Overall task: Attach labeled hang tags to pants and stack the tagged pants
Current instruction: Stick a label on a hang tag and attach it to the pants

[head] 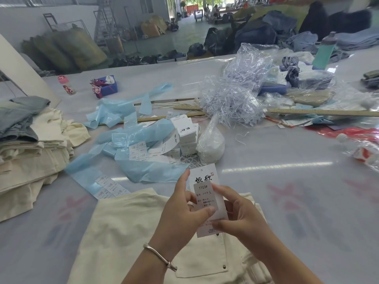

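Cluttered surface (276,152) keeps supplies near; both hands' fingers (205,212) pinch the hang tag (207,193) upright above cream pants (127,232), pressing its sticker flat.

The small grey rectangular sticker label (205,196) on the white card hang tag (207,201) reads "1103#" and "L"; brushed black characters head the tag, finer print below unreadable.

Big warehouse-type space, pale grey wall (30,19) at the back left, greenish concrete floor (184,37), bulging sacks (67,48) slumped along the wall, open doorway (180,5) far off letting daylight in — long glossy white table (287,152) catching streaks of overhead light
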Available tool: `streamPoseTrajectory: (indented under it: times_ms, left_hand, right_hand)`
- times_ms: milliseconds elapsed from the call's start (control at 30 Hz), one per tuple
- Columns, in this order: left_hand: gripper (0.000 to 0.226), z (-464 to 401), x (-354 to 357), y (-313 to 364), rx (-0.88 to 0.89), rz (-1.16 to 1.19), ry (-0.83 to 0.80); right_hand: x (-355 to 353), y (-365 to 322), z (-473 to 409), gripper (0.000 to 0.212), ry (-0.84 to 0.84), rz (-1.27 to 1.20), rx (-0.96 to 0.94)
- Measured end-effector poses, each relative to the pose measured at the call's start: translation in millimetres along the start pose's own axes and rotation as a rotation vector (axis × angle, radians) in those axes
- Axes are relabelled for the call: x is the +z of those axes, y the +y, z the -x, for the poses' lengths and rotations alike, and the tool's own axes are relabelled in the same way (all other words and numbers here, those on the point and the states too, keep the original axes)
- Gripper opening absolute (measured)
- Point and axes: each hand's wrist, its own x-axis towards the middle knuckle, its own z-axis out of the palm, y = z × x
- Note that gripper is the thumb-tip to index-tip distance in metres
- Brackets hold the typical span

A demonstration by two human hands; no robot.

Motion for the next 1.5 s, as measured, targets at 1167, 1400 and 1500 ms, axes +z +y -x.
streamPoseTrajectory:
  times_ms: [1167, 1400, 1500]
  left_hand:
    - [0.034, -8.2, 17.2, -6.0, -0.116, 0.559, -0.104]
    - [0.034, -12.4, 16.0, -14.8, -0.084, 0.548, -0.16]
    - [0.033, -15.2, 11.8, -19.3, -0.084, 0.544, -0.168]
  right_hand:
    - [2.7, -14.8, 0.5, 0.072, 0.192, -0.272, -0.079]
    - [2.1, -14.6, -14.1, 0.046, 0.315, -0.476, 0.081]
    - [3.0, -15.7, -22.8, 0.047, 0.397, -0.449, 0.109]
